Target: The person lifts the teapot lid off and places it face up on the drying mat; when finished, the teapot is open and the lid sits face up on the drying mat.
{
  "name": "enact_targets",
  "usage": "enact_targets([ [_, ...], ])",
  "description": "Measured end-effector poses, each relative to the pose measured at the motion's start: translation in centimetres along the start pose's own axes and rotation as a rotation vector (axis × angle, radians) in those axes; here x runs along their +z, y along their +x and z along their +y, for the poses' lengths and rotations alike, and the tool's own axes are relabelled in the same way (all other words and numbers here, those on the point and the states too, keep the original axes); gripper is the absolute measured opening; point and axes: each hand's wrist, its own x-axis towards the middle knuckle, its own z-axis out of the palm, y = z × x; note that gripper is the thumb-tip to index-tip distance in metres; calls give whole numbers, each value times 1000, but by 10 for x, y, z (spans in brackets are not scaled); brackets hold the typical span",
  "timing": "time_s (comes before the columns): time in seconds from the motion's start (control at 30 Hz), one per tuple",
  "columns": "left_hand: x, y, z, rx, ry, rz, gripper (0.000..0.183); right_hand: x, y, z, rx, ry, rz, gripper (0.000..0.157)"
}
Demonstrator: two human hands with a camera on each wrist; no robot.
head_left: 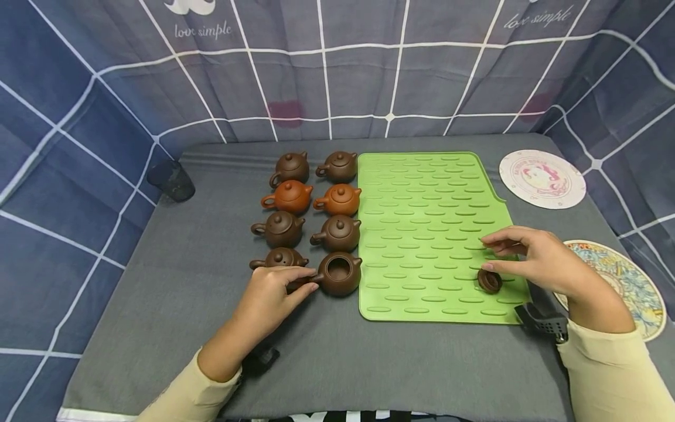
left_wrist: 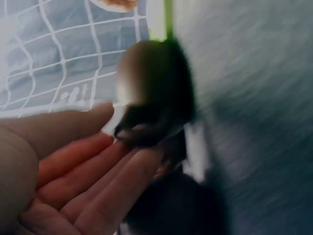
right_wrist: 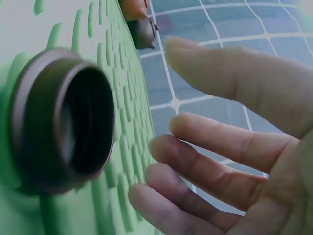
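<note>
A dark brown teapot (head_left: 340, 284) without its lid stands at the near end of the right column of teapots, against the green mat's left edge. My left hand (head_left: 276, 293) pinches its handle between thumb and fingers; the left wrist view shows the teapot (left_wrist: 151, 78) blurred. On the mat's near right part lies a brown lid (head_left: 490, 282), turned over with its hollow inner rim (right_wrist: 88, 122) facing up. Just above and beside the lid, my right hand (head_left: 548, 264) hovers with fingers loosely extended and holds nothing.
Several lidded teapots (head_left: 282, 228), brown and orange, stand in two columns left of the green mat (head_left: 422, 234). A black cup (head_left: 171, 180) leans at the far left. Two round patterned discs (head_left: 542, 179) lie on the right, one partly under my right arm.
</note>
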Motion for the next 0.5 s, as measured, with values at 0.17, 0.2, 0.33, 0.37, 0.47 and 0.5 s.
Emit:
enact_targets([
  [0.17, -19, 10, 2, 17, -17, 29, 24, 0, 14, -11, -31, -62, 14, 38],
  [0.2, -22, 13, 2, 21, -22, 42, 23, 0, 17, -14, -39, -74, 15, 37],
  [0.33, -36, 28, -1, 30, -28, 72, 23, 5, 34, -28, -106, -106, 3, 36],
  [0.37, -39, 33, -2, 28, -23, 67, 24, 6, 38, -32, -124, -109, 0, 36],
  [0.47, -43, 48, -7, -19, -23, -6, 30, 11, 53, -45, -165, -99, -21, 35],
  [0.5, -43, 53, -9, -48, -23, -48, 34, 13, 57, -50, -175, -91, -29, 34],
])
